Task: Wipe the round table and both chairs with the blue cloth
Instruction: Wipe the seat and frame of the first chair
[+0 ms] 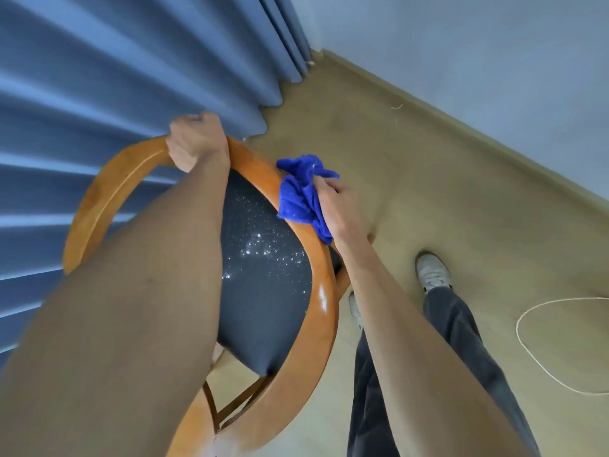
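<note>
Right beside the wooden chair [286,324], on its far side, hangs a big pleated blue curtain [99,77], and on the chair's other side tan floor [428,192] runs out to a pale wall [478,61], with a loop of light cord [527,311] lying on it well apart from the chair. Up on the chair's curved top rail, the left hand [196,141] has its fingers curled tight around the wood, right at the bend of the rail. Further along that same rail the right hand [342,209] holds the bunched-up blue cloth [301,196] against the wood, fingers curled into the cloth, directly above the dark speckled seat [263,285].
</note>
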Available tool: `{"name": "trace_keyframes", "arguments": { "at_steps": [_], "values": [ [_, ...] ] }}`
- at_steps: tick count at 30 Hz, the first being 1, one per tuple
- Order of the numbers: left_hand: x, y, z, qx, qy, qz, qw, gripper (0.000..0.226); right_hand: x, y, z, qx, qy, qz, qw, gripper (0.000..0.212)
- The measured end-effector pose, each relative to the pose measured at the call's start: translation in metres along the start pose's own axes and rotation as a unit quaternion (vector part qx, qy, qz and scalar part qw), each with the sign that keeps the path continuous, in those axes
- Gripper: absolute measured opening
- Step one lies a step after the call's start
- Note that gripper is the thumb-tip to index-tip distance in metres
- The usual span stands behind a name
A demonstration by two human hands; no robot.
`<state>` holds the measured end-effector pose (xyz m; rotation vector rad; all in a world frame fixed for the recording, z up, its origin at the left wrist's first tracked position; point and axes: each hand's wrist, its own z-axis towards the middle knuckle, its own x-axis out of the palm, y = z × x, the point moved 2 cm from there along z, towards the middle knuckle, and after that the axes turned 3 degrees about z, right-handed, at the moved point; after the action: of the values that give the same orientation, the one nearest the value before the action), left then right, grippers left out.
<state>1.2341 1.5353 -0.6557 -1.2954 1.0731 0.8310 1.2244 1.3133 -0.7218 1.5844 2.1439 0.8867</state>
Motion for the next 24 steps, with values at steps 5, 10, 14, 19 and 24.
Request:
{"name": "trace_keyframes", "arguments": {
  "at_steps": [5, 10, 14, 19, 24],
  "values": [
    [-0.005, -0.004, -0.026, 0.019, 0.024, -0.005, 0.999, 0.037, 0.014, 0.011, -0.001, 0.011, -0.032, 0.016, 0.999, 0.038],
    [0.006, -0.005, -0.091, 0.044, 0.035, -0.030, 0.998, 0.055, 0.018, 0.008, -0.004, 0.012, -0.071, 0.042, 0.997, 0.038],
    [0.011, 0.001, -0.103, 0.068, 0.016, -0.077, 0.995, 0.053, 0.013, 0.005, -0.009, 0.000, -0.047, 0.057, 0.997, 0.035],
    [0.015, 0.005, -0.102, 0.080, -0.030, -0.100, 0.991, 0.052, -0.004, -0.032, -0.031, -0.013, -0.040, 0.087, 0.995, 0.028],
    [0.014, 0.002, -0.106, 0.057, -0.008, -0.085, 0.995, 0.054, -0.025, -0.093, -0.070, 0.054, -0.062, 0.098, 0.992, 0.025]
  ]
}}
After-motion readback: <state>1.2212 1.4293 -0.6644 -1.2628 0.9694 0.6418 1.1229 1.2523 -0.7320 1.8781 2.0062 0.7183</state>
